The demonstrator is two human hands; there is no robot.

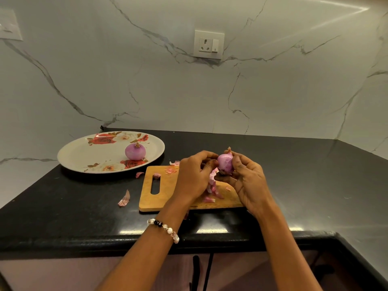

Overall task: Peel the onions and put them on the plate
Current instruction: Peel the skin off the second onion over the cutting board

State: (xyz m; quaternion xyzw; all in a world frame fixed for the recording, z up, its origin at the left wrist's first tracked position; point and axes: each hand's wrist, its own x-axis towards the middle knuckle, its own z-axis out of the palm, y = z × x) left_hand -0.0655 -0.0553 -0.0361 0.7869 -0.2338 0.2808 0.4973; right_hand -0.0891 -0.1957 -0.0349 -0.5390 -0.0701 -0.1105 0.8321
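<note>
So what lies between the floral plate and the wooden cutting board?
Head view: bare black countertop, except one pink peel scrap between plate and board.

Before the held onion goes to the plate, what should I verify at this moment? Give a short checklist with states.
1. Right hand grips the held onion: ok.
2. Held onion fully peeled: not ok, the left hand is at the skin and a strip hangs.
3. Plate has room: ok, one peeled onion on it.
4. Path to plate clear: ok.
5. Far side of held onion clean: cannot tell.
</note>
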